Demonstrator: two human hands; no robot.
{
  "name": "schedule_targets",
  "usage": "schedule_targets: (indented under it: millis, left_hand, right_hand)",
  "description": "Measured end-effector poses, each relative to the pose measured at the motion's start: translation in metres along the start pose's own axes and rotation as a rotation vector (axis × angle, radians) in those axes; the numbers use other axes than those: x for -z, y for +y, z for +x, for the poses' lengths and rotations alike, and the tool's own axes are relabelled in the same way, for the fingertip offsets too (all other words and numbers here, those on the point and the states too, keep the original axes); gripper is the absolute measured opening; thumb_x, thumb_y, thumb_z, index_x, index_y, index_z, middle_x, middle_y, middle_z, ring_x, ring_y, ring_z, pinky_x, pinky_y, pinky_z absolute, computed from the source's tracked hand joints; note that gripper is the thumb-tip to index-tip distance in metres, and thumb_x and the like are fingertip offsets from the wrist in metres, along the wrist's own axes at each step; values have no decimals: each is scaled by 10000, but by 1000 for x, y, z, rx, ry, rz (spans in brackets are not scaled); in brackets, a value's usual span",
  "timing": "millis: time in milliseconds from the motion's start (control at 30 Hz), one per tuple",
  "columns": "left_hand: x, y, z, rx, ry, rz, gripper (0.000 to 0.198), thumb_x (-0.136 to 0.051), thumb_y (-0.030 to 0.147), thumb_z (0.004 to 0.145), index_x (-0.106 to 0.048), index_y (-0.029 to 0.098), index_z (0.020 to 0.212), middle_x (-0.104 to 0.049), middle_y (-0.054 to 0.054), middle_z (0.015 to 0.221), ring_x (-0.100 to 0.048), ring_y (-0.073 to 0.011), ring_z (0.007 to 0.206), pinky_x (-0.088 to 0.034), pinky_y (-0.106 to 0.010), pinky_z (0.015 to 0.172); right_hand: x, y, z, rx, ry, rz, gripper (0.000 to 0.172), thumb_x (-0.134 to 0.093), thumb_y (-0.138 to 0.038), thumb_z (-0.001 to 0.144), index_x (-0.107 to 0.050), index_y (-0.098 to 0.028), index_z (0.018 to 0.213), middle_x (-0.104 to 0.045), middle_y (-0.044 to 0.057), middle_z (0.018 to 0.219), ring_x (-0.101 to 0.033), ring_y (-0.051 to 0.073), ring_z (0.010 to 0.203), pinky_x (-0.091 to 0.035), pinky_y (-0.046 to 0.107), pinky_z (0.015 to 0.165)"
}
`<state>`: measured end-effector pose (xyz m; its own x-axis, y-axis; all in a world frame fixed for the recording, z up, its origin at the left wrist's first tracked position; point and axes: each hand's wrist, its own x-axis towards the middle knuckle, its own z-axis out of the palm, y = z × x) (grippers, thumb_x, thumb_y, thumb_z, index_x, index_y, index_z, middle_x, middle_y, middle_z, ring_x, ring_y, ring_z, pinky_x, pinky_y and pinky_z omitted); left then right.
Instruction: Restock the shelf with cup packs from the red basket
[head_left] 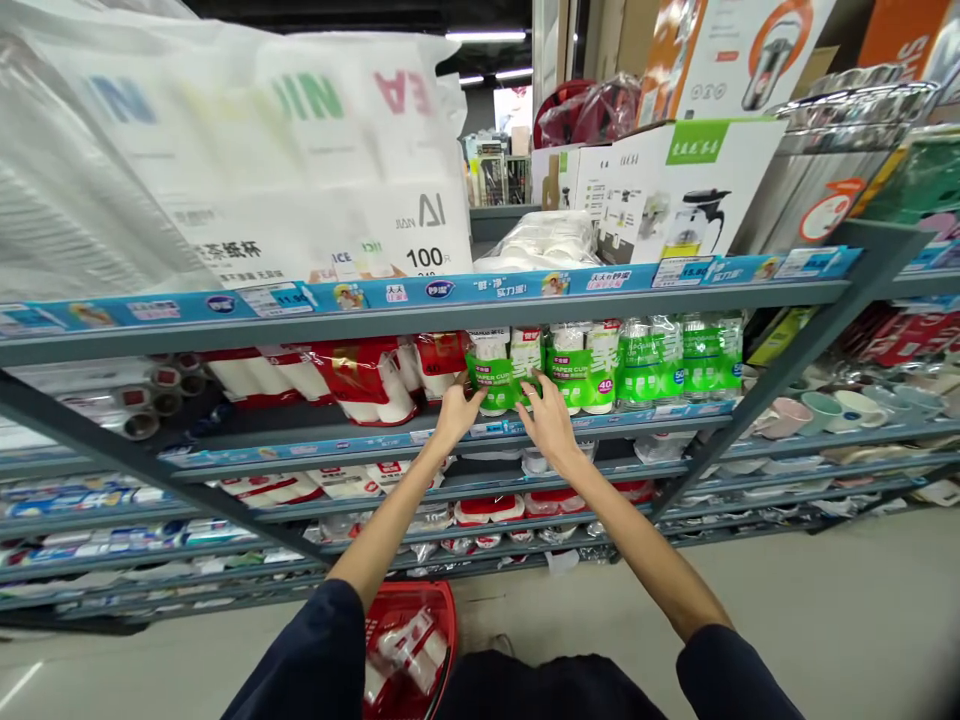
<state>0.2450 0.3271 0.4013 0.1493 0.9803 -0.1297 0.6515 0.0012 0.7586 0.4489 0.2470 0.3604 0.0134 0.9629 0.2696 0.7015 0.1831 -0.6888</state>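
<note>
Both my hands reach into a grey metal store shelf (420, 320), onto a shrink-wrapped pack of paper cups with a green label (502, 375). My left hand (457, 415) holds the pack's lower left side. My right hand (546, 420) has its fingers spread across the lower right of the same pack. The pack stands in a row with other green-labelled cup packs (581, 365) to its right. Red-and-white packs (360, 380) lie to its left. The back of the shelf is hidden behind the packs.
A red plastic basket (411, 640) with white packets sits low in front of me. Above stand large wrapped bales (247, 150) and boxed glass kettles (675, 195). Mugs (840, 410) fill shelves at right. Lower shelves hold more packaged goods above a pale floor (787, 590).
</note>
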Motion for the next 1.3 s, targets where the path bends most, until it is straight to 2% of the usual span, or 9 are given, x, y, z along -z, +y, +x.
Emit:
schedule_targets:
  millis: [167, 367, 500, 567, 633, 833, 1033, 1167, 1300]
  left_hand:
    - [-6, 7, 1, -38, -21, 40, 466, -686, 328, 996, -685, 184, 1439, -759, -151, 1408, -712, -335, 1329, -529, -480, 1186]
    - [-9, 3, 3, -51, -56, -60, 541, -682, 347, 983, -631, 177, 1495, -735, -160, 1448, -682, -330, 1382, -504, -508, 1217]
    - [-7, 0, 3, -54, -89, -97, 532, -702, 379, 969, -656, 173, 1457, -749, -151, 1426, -712, -315, 1342, -517, -493, 1213]
    - [-7, -1, 4, -46, -86, -100, 530, -715, 396, 959, -670, 168, 1436, -750, -154, 1423, -712, -323, 1342, -517, -499, 1212]
    - [-8, -1, 5, -36, -94, -102, 541, -730, 402, 943, -672, 166, 1427, -749, -157, 1424, -713, -327, 1337, -520, -502, 1211]
    - [-12, 1, 6, -50, -127, -118, 490, -709, 380, 953, -666, 168, 1392, -755, -153, 1406, -721, -295, 1317, -525, -472, 1211]
    - [-12, 8, 4, 26, -131, 7, 621, -850, 481, 866, -616, 175, 1354, -785, -183, 1321, -752, -376, 1219, -591, -520, 1080]
    - [-4, 0, 7, -37, -181, 5, 552, -766, 468, 922, -590, 195, 1368, -792, -177, 1302, -758, -364, 1222, -580, -537, 1105]
    - [5, -17, 9, -41, -210, -138, 549, -746, 460, 912, -610, 190, 1371, -776, -175, 1352, -748, -331, 1268, -570, -535, 1151]
  right_hand:
    - [2, 10, -1, -19, 62, 50, 387, -527, -260, 1100, -650, -135, 1446, -537, 244, 1573, -558, 362, 1466, -539, 567, 1184]
    - [24, 27, -13, -132, 309, 105, 403, -511, -380, 1123, -622, -192, 1461, -523, 218, 1545, -536, 331, 1476, -478, 596, 1235]
    - [34, 50, -21, -304, 443, -28, 765, -622, -566, 1065, -387, -136, 1652, -325, 288, 1686, -333, 425, 1612, -355, 703, 1287]
    - [34, 60, -23, -374, 426, -58, 964, -658, -643, 1025, -257, -90, 1706, -249, 329, 1714, -264, 468, 1634, -327, 725, 1292]
    - [31, 68, -24, -416, 374, -46, 1035, -643, -670, 1024, -184, -60, 1723, -213, 352, 1719, -219, 484, 1647, -306, 726, 1302]
    - [30, 84, -26, -391, 329, 21, 980, -542, -632, 1080, -130, -16, 1721, -178, 360, 1714, -155, 442, 1685, -301, 645, 1343]
    - [33, 89, -32, -358, 307, 62, 949, -548, -603, 1081, -114, -64, 1730, -113, 334, 1745, -139, 429, 1702, -316, 638, 1341]
    - [35, 87, -34, -351, 295, 90, 958, -577, -559, 1078, -81, -72, 1736, -82, 336, 1759, -131, 411, 1710, -326, 615, 1344]
    - [36, 88, -36, -360, 307, 91, 972, -626, -518, 1060, -82, -89, 1743, -97, 315, 1766, -143, 396, 1711, -301, 603, 1361]
